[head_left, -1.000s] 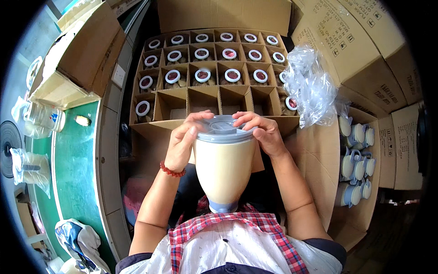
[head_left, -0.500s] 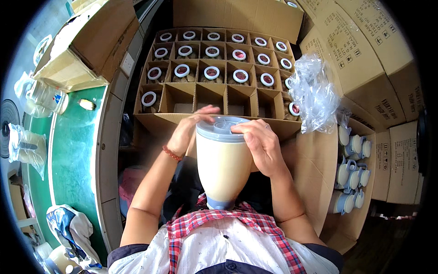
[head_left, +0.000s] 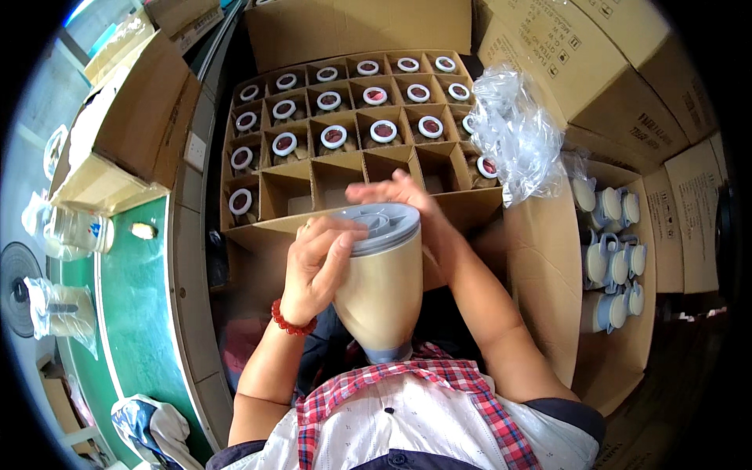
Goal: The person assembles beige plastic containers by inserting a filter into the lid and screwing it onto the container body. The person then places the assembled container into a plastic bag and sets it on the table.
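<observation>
A cream, tapered jug body (head_left: 378,301) stands with its narrow blue-grey end down against my apron and its wide end up. On top of it sits a round grey cap (head_left: 384,227) with raised ribs. My left hand (head_left: 319,262), with a red bead bracelet at the wrist, curls its fingers over the cap's left edge. On the far right side, my right hand (head_left: 415,205) has its fingers stretched out behind the cap's rim; motion blurs it a little, and the cap hides part of the palm.
Ahead is a divided carton (head_left: 266,235) of bottles with white rings and dark red tops. Clear plastic bags (head_left: 513,133) hang over its right corner. Handled jugs (head_left: 607,262) fill a carton on the right. A green table (head_left: 137,290) runs along the left; stacked cartons (head_left: 595,86) stand back right.
My left hand has gone from stretched fingers to gripping the cap's edge. My right hand has let go of the rim and extended its fingers. The view has shifted slightly.
</observation>
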### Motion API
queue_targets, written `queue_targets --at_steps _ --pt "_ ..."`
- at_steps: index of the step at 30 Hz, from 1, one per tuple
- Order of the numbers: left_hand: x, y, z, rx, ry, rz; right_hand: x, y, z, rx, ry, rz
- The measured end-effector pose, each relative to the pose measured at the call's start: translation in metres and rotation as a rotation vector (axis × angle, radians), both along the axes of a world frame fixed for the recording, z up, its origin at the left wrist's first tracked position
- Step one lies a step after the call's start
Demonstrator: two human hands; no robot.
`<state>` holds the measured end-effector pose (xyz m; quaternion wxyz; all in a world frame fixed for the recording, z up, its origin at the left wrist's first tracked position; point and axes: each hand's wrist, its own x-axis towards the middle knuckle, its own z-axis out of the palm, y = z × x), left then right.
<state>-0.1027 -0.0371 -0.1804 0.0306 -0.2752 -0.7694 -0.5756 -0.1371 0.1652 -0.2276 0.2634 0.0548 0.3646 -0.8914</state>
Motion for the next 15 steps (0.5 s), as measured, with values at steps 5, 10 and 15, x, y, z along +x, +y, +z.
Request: queue_targets --at_steps 5,10,15 --pt "-0.025 -0.019 -0.064 0.46 -0.27 -0.148 0.034 0.012 0.021 0.752 0.631 -0.086" --pt "-0.044 -0.023 -0.079 0.542 -0.514 -0.275 0.059 0.002 0.058 1.41 1.017 -0.225" --pt "-0.035 -0.023 -0.071 0.527 -0.377 -0.263 0.056 -0.005 0.058 1.522 1.204 -0.34"
